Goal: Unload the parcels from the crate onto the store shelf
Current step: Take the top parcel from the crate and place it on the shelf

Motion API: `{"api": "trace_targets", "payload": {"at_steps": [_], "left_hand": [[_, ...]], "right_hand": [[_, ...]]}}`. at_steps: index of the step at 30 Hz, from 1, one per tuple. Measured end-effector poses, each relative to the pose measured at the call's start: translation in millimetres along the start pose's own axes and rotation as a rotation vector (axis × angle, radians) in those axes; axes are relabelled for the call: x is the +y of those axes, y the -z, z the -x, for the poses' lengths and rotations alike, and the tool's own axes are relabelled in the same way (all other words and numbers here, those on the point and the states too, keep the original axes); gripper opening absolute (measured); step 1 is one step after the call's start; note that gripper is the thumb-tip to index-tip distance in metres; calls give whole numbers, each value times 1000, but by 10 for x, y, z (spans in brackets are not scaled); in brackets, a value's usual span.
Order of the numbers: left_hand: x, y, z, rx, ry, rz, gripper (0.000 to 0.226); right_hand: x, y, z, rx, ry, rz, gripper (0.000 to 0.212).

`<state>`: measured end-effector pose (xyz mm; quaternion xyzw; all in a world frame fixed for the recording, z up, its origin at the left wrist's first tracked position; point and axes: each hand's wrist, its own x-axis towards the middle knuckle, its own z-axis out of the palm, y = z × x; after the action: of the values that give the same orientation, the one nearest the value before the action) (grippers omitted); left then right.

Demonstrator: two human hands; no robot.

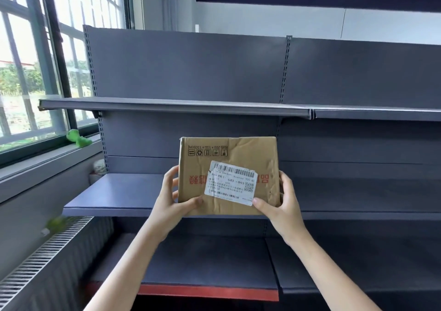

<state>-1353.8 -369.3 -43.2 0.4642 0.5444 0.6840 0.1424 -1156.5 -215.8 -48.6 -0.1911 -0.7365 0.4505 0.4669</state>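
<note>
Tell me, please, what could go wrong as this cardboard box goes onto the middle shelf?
1. The box is creased and dented, and each hand, left and right, holds only a lower corner. That grip may let the box tip or slip.
2. It hangs at the front edge of the shelf. Set down too near that edge, it could topple off.
3. The right thumb presses on the shipping label, whose corner could peel or smudge.
</note>
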Motion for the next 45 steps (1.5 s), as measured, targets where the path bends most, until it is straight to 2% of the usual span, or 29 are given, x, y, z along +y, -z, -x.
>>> {"api": "trace_targets", "payload": {"at_steps": [5,18,24,33,45], "left_hand": [[-303,-28,-76,-4,109,-28,75],[-949,-257,-747,24,148,-109,79],[-1253,-472,-1079,47,210,-143,76],[-1528,-673,-1565,37,215,-177,76],[-2052,-649,-1783,37,299,-150,78]], "right_hand": [[295,-78,-39,15,-69,14,77],[1006,-33,-710,7,-95,42,72],[1506,35,-1114,-35,-171,12,86],[1894,87,-1633,-41,-191,36,86],[2375,-38,-1795,-57,-264,76,99]]}}
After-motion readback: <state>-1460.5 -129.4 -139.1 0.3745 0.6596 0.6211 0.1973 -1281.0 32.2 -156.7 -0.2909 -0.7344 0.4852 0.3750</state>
